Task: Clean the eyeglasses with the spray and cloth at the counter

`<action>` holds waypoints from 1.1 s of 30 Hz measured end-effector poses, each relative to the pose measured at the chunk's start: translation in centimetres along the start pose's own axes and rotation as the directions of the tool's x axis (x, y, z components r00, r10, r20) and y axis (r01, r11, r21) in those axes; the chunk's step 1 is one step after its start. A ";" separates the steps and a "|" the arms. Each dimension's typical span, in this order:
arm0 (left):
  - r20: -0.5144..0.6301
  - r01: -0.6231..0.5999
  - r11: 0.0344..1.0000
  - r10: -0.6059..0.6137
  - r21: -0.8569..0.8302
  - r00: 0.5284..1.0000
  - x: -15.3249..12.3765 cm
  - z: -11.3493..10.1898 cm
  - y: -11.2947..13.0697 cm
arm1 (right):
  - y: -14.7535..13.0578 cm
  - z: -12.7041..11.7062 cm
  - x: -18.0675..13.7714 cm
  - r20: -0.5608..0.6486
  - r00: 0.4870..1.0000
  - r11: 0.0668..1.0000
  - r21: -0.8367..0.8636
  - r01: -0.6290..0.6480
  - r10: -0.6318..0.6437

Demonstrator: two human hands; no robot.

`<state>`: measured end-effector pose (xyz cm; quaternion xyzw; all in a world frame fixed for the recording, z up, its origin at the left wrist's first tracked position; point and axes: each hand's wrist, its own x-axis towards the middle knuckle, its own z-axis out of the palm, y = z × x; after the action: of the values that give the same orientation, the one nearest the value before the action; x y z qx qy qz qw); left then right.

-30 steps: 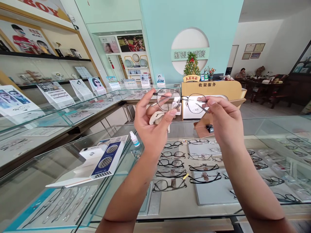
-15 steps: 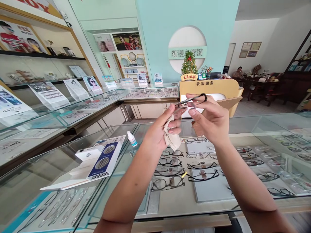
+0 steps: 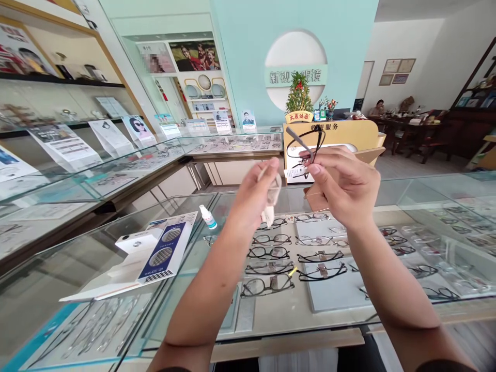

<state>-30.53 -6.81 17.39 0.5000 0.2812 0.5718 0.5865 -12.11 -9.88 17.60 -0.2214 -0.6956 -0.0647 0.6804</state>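
Raised above the glass counter, my right hand [image 3: 346, 183] pinches a pair of dark-framed eyeglasses [image 3: 307, 142] by its middle. A small white printed tag [image 3: 295, 172] shows at the lower side of the glasses. To their left, my left hand [image 3: 253, 194] is closed on a pale cleaning cloth [image 3: 268, 213], which hangs below the fingers. A gap separates the cloth from the glasses. Below both hands, several rows of eyeglasses [image 3: 271, 252] lie in the display case.
A small white spray bottle [image 3: 208, 217] stands on the counter glass [image 3: 182, 268], left of my forearm. Beside it lies a folded white and blue card display [image 3: 163, 253]. A yellow cashier desk [image 3: 349, 134] stands beyond; a person [image 3: 378, 108] sits at the far right.
My hands have moved apart. The cloth in my left hand has come away from the glasses, and my right hand has turned them more upright, bringing the tag into sight.
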 end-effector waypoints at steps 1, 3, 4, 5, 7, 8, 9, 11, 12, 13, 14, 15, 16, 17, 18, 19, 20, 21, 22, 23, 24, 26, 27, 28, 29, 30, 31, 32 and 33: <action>-0.058 -0.089 0.995 0.093 0.053 0.994 0.0 -0.4 0.3 | -0.1 -0.4 0.1 0.033 0.999 1.000 -0.026 -0.010 0.011; -0.090 -0.234 0.962 0.248 0.137 0.965 -0.1 -1.3 1.2 | 0.0 -1.2 0.3 0.123 0.991 0.996 -0.070 -0.046 0.054; -0.072 -0.309 0.937 0.324 0.163 0.943 -0.1 -1.7 1.6 | 0.2 -1.7 0.2 0.174 0.981 0.994 -0.089 -0.070 0.085; -0.043 -0.383 0.907 0.396 0.177 0.917 -0.1 -1.9 2.0 | 0.6 -2.1 0.0 0.227 0.967 0.990 -0.107 -0.097 0.119; -0.010 -0.509 0.838 0.521 0.196 0.853 -0.2 -2.1 2.6 | 2.0 -2.9 -1.0 0.329 0.924 0.978 -0.142 -0.154 0.194; 0.001 -0.547 0.811 0.559 0.206 0.829 -0.3 -2.1 2.8 | 3.0 -3.4 -1.9 0.382 0.895 0.970 -0.160 -0.184 0.232; 0.008 -0.564 0.796 0.577 0.220 0.817 -0.4 -2.0 2.9 | 4.0 -3.8 -3.0 0.435 0.859 0.961 -0.178 -0.212 0.270; 0.018 -0.560 0.793 0.573 0.241 0.820 -0.6 -1.6 3.0 | 6.2 -4.6 -5.5 0.534 0.774 0.939 -0.233 -0.253 0.341; 0.024 -0.556 0.794 0.569 0.244 0.822 -0.7 -1.4 3.0 | 7.3 -5.0 -6.8 0.571 0.730 0.926 -0.270 -0.263 0.374; 0.030 -0.557 0.793 0.568 0.246 0.823 -0.7 -1.2 3.0 | 8.2 -5.3 -8.0 0.602 0.685 0.911 -0.313 -0.270 0.410; 0.036 -0.561 0.790 0.571 0.247 0.820 -0.8 -1.0 2.9 | 9.1 -5.6 -9.1 0.630 0.637 0.894 -0.360 -0.266 0.443; 0.038 -0.560 0.789 0.570 0.252 0.821 -0.8 -0.9 2.8 | 9.8 -5.7 -9.9 0.662 0.583 0.879 -0.407 -0.247 0.471; 0.036 -0.555 0.789 0.567 0.261 0.823 -0.8 -0.7 2.7 | 10.3 -5.7 -10.6 0.690 0.532 0.866 -0.449 -0.218 0.492; 0.032 -0.544 0.793 0.558 0.275 0.829 -0.8 -0.6 2.5 | 10.7 -5.6 -11.2 0.714 0.485 0.857 -0.483 -0.182 0.505; 0.030 -0.531 0.796 0.548 0.290 0.836 -0.9 -0.6 2.4 | 10.9 -5.4 -11.5 0.738 0.442 0.852 -0.504 -0.143 0.511; 0.032 -0.519 0.799 0.536 0.305 0.843 -0.9 -0.5 2.3 | 11.0 -5.2 -11.7 0.757 0.407 0.850 -0.515 -0.109 0.511; 0.038 -0.517 0.797 0.533 0.314 0.845 -1.0 -0.4 2.2 | 11.0 -4.9 -11.9 0.771 0.378 0.848 -0.524 -0.080 0.512; 0.050 -0.520 0.792 0.534 0.319 0.844 -1.1 -0.4 2.1 | 10.9 -4.6 -11.9 0.782 0.350 0.844 -0.535 -0.048 0.516; 0.063 -0.525 0.788 0.536 0.322 0.842 -1.1 -0.3 2.0 | 10.8 -4.3 -12.0 0.789 0.319 0.835 -0.550 -0.012 0.525; 0.072 -0.527 0.785 0.535 0.326 0.842 -1.2 -0.2 1.9 | 10.7 -3.9 -12.0 0.791 0.290 0.821 -0.570 0.028 0.539; 0.074 -0.528 0.781 0.537 0.332 0.840 -1.2 -0.2 1.9 | 10.5 -3.6 -12.1 0.788 0.263 0.804 -0.591 0.071 0.556; 0.070 -0.533 0.766 0.548 0.360 0.834 -1.1 -0.2 1.7 | 10.2 -3.1 -12.1 0.776 0.216 0.767 -0.625 0.146 0.592; 0.064 -0.536 0.755 0.556 0.377 0.829 -1.0 -0.2 1.7 | 10.1 -2.9 -12.2 0.772 0.194 0.753 -0.635 0.174 0.606; 0.061 -0.545 0.741 0.571 0.392 0.819 -0.9 -0.3 1.6 | 10.0 -2.7 -12.2 0.768 0.176 0.742 -0.641 0.197 0.616; 0.063 -0.556 0.727 0.585 0.403 0.809 -0.8 -0.3 1.5 | 9.8 -2.5 -12.2 0.765 0.161 0.735 -0.643 0.216 0.623; 0.068 -0.566 0.716 0.594 0.408 0.801 -0.7 -0.3 1.5 | 9.7 -2.3 -12.2 0.765 0.148 0.730 -0.642 0.232 0.626; 0.077 -0.571 0.713 0.596 0.406 0.799 -0.6 -0.3 1.4 | 9.6 -2.2 -12.2 0.768 0.136 0.730 -0.638 0.244 0.626; 0.088 -0.571 0.719 0.589 0.397 0.803 -0.6 -0.3 1.3 | 9.5 -2.1 -12.1 0.770 0.126 0.731 -0.635 0.250 0.625; 0.095 -0.562 0.732 0.574 0.386 0.813 -0.5 -0.3 1.3 | 9.5 -2.0 -12.1 0.771 0.119 0.731 -0.633 0.253 0.626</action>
<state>-31.39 -7.45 18.29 0.6611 0.2338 0.6616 0.2656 -6.81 -4.88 3.90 -0.5174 -0.8525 -0.0399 -0.0634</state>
